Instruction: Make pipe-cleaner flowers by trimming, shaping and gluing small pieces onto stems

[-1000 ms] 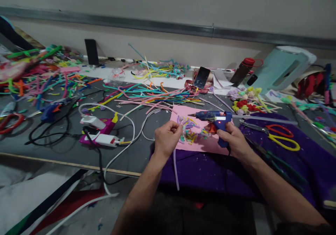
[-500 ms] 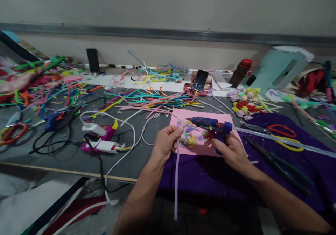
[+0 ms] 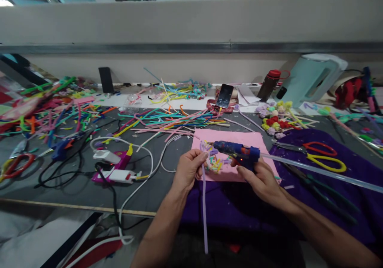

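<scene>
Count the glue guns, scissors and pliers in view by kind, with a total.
Glue guns: 2 (one held, one lying at far left)
Scissors: 2 pairs
Pliers: 1 pair
Total: 5

blue glue gun, lilac pipe cleaner

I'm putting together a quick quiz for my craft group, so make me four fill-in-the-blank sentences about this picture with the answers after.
1. The right hand grips a blue ____.
2. A lilac stem hangs from the fingers of the ____ hand.
3. Small clippings lie on a sheet coloured ____.
4. The scissors on the purple cloth have one red handle and one ____ handle.

Missing words: glue gun; left; pink; yellow.
</scene>
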`<state>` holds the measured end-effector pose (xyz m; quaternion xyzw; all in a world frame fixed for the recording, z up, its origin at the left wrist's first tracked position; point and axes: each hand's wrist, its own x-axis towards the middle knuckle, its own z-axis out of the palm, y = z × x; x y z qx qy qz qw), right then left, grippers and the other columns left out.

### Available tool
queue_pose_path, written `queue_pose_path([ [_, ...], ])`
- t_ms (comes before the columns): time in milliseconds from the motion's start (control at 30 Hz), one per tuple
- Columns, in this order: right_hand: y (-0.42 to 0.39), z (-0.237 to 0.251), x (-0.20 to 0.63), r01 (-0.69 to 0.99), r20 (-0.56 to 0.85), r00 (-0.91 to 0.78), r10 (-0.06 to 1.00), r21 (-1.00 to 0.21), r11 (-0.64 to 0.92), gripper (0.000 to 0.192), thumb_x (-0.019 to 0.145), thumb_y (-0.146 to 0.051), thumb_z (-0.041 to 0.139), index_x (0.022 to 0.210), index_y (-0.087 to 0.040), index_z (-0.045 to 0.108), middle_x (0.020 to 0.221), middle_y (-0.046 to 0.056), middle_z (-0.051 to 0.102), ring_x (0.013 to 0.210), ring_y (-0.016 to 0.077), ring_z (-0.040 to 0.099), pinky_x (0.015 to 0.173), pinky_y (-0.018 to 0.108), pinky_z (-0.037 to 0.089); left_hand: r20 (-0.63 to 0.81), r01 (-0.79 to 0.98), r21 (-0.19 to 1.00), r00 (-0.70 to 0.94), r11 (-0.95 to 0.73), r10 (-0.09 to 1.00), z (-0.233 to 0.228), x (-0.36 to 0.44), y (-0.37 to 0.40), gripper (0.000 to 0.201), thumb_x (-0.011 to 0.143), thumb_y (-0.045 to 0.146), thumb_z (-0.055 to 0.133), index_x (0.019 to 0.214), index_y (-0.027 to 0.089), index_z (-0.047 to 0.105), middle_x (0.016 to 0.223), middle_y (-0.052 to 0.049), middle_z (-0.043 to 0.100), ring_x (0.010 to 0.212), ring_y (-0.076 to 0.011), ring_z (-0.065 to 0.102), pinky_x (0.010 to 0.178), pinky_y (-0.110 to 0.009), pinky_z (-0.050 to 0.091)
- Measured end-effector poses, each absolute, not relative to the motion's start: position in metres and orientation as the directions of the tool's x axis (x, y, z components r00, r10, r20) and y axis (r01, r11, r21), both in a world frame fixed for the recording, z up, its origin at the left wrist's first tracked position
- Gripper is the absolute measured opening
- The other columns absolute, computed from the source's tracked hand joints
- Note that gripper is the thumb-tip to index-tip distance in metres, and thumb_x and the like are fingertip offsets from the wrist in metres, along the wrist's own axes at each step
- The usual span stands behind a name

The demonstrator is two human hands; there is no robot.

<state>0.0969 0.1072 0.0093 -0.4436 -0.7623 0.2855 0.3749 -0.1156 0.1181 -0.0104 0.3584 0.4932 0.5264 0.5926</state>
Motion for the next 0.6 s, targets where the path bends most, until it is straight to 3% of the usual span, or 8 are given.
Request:
queue_pose_path([
  [600,0.1059,0.0059,0.0982,0.543,0.268,-0.340,0.901,-0.727,0.421,0.024,0.088,-0.035,0.045,0.089,-0.017,0.061,0.085,0.006,0.062,0.078,0.0192,0.057,0.071,0.032,0.044,-0.187,-0.163,0.971,-0.076,0.173,0.979,-0.0092,-0.1127,0.1178,0.034,0.064,0.044,0.069,0.061,0.015,0.052,0.036,0.006,0.047,0.026,-0.0049,0.037,0.028,-0.015,0.027],
])
